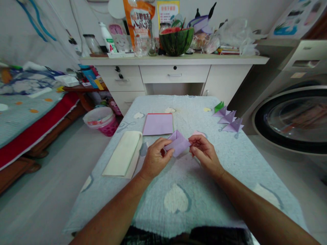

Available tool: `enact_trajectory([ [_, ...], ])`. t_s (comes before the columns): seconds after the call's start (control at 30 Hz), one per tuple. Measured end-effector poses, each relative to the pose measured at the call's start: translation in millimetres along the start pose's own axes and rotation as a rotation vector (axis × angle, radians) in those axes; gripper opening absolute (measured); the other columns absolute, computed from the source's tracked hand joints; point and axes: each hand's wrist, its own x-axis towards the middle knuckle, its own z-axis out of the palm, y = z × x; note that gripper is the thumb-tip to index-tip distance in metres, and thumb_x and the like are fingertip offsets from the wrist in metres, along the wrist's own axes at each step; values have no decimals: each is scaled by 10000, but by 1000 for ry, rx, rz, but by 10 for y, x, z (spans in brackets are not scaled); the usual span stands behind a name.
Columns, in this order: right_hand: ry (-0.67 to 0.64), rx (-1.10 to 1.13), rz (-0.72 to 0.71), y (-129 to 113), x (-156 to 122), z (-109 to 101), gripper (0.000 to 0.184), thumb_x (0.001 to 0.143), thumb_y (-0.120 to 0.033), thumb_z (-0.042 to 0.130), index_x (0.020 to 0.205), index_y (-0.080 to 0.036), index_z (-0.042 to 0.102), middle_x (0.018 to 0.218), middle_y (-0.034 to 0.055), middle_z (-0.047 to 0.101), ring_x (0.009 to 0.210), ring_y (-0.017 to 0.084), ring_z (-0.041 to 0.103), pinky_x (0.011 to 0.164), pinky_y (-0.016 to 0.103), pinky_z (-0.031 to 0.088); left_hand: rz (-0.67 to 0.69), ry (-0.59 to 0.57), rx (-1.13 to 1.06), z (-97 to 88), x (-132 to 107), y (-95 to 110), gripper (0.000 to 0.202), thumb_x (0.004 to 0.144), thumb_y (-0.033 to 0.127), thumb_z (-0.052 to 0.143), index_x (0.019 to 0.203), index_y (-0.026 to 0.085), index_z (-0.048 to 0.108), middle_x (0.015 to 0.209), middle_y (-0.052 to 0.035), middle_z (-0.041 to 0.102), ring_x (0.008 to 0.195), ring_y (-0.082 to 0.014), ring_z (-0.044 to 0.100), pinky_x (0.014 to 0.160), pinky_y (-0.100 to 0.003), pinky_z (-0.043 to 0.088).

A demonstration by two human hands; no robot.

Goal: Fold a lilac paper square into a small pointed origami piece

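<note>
Purple paper (181, 144), pinched in left grip (156, 156)

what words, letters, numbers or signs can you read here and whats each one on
"A", in red, on the white bottle; the rest of its label is blurred.
Large white Chinese characters on the orange bag: too blurred to quote surely.
Chinese heading and lines on the yellow-bordered sheet: too small to read.
Markings on the washing machine: too small to read.
Folded purple paper: no text visible.
</note>
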Motion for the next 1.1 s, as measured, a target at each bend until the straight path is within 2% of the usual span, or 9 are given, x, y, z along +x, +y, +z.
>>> enact_trajectory([
  [0.1, 19, 3, 36, 65, 16, 17, 227, 837, -335, 654, 1013, -221, 567, 869, 20, 565, 679, 120, 530, 549, 236, 454, 3, 3, -30, 18, -12, -19, 171, 812, 148, 636, 978, 187, 640, 910, -24, 620, 729, -107, 585, 583, -175, 475],
  [0.3, 9, 83, 106, 150, 47, 47, 243, 829, -364, 681, 978, -212, 564, 768, -12, 560, 623, 107, 538, 506, 217, 464, -36, -10, -168, 42, -34, -28, 356, 796, 161, 679, 1134, 218, 584, 1107, -62, 614, 932, -151, 630, 735, -225, 533],
  [0.4, 22, 113, 109, 136, 58, 57, 247, 828, -371, 686, 964, -208, 559, 725, -23, 571, 606, 109, 567, 514, 227, 486, -6, -16, -135, 36, -41, -30, 379, 780, 189, 710, 1136, 222, 586, 1188, -87, 592, 1090, -203, 601, 844, -289, 536],
  [0.5, 37, 155, 98, 106, 68, 75, 268, 820, -382, 696, 954, -212, 539, 723, -23, 598, 599, 116, 607, 536, 248, 513, 47, -25, -42, 30, -48, -21, 399, 769, 190, 721, 1142, 229, 585, 1247, -99, 567, 1151, -224, 576, 915, -347, 522],
  [0.6, 44, 183, 101, 82, 71, 92, 303, 806, -390, 709, 963, -227, 508, 730, -30, 613, 590, 126, 636, 538, 260, 527, 88, -42, 61, 28, -52, -4, 365, 786, 177, 701, 1133, 232, 600, 1249, -97, 564, 1147, -221, 580, 951, -368, 506],
  [0.73, 26, 179, 104, 70, 60, 101, 290, 814, -397, 698, 934, -230, 493, 708, -33, 614, 597, 130, 645, 568, 271, 537, 95, -53, 101, 18, -42, 17, 228, 822, 115, 627, 1022, 221, 653, 1163, -74, 592, 1111, -195, 598, 932, -324, 509],
  [0.8, 28, 170, 84, 68, 52, 99, 255, 827, -379, 685, 922, -226, 504, 718, -28, 613, 604, 120, 634, 583, 268, 530, 104, -58, 91, 7, -32, 23, 234, 805, 60, 603, 964, 219, 669, 1115, -57, 602, 1086, -182, 605, 921, -304, 508],
  [0.97, 22, 107, 62, 62, 37, 84, 184, 860, -352, 637, 952, -225, 541, 710, -20, 592, 628, 131, 619, 594, 282, 524, 100, -120, 120, -14, -20, 26, 297, 772, 13, 593, 955, 223, 696, 926, -25, 596, 898, -158, 627, 781, -256, 522],
  [1.1, 30, 21, -24, 63, 37, 64, 113, 872, -303, 619, 952, -230, 584, 865, 12, 558, 676, 124, 614, 627, 291, 536, 97, -145, 162, -10, -9, 34, 267, 779, 46, 621, 962, 218, 715, 899, -24, 568, 833, -152, 615, 730, -249, 518],
])
